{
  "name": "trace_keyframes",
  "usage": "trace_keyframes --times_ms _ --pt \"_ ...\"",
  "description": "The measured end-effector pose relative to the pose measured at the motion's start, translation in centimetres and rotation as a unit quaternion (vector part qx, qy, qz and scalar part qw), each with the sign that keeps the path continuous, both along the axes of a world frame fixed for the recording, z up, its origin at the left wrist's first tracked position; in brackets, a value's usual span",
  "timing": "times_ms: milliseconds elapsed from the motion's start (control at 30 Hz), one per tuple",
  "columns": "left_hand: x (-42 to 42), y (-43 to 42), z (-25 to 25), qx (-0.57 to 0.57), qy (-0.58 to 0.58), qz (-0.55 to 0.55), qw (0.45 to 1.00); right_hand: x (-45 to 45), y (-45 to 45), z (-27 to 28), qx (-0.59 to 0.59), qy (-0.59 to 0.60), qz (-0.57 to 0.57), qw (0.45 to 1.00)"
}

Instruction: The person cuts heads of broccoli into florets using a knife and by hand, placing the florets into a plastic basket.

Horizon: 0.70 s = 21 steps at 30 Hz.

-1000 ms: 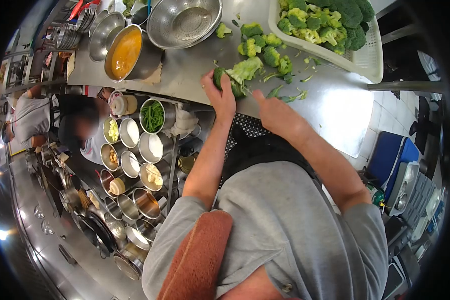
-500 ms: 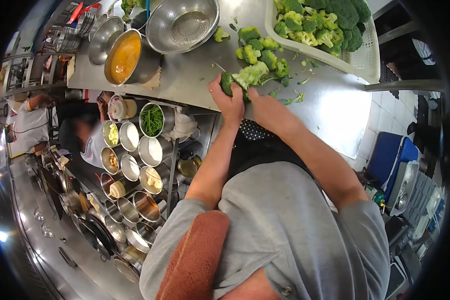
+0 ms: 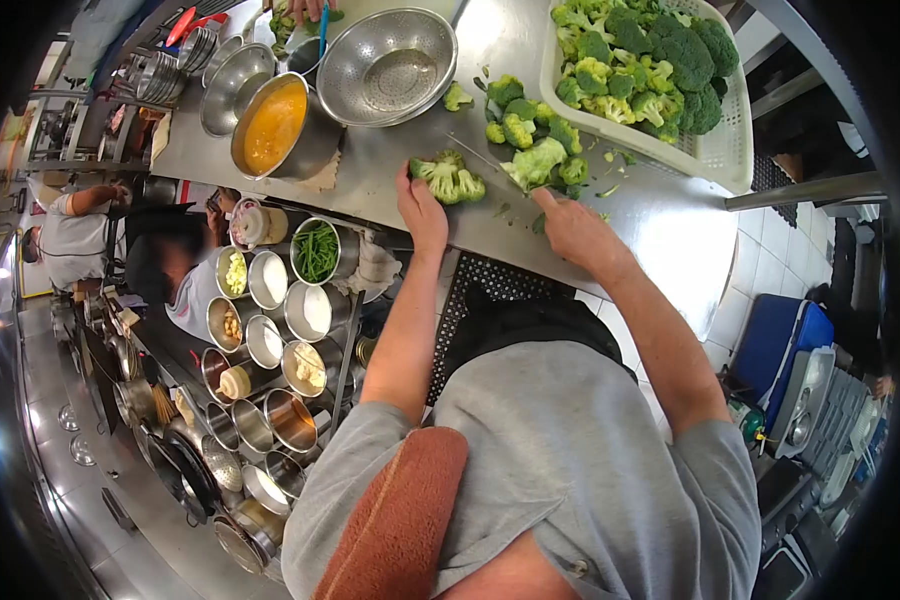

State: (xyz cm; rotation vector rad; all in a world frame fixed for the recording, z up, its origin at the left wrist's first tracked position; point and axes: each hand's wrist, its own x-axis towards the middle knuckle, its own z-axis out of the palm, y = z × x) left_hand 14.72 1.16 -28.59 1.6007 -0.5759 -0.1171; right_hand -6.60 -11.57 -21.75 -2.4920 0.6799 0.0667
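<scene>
My left hand [image 3: 425,215] is closed on the side of a broccoli head [image 3: 452,182] whose pale cut stems face me, just above the steel counter. In my right hand [image 3: 578,232] is a knife [image 3: 478,150]. Its thin blade points up and to the left, and the handle is hidden by my fingers. A pale, trimmed broccoli piece [image 3: 533,163] lies by the blade, close to my right fingers; I cannot tell whether they touch it. Beyond it are several cut broccoli florets [image 3: 518,128] in a loose pile.
A white plastic crate [image 3: 720,165] of broccoli stands at the far right. At the back left are a steel colander [image 3: 435,75] and a pot of orange liquid [image 3: 275,125]. Pots of ingredients [image 3: 315,250] fill a lower shelf on the left. Another person's hand [image 3: 305,8] shows at the top.
My hands have moved apart. The left has shifted left with the broccoli head, turning its cut stems into view. My right hand has moved right and slightly down, exposing the knife blade.
</scene>
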Motion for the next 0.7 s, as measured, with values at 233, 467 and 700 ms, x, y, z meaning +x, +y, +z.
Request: trace_keyframes --times_ms 233,467,700 --pt "2.1 -0.2 1.0 0.063 -0.027 -0.048 0.997 -4.5 1.6 1.6 0.088 -0.077 -0.057 0.991" --pt "5.4 -1.6 1.1 0.206 0.010 -0.160 0.965 -7.3 2.8 2.4 0.137 -0.127 -0.136 0.973" --pt "6.8 -3.1 3.1 0.249 -0.007 -0.139 0.959 -8.3 3.2 2.2 0.124 -0.138 -0.172 0.967"
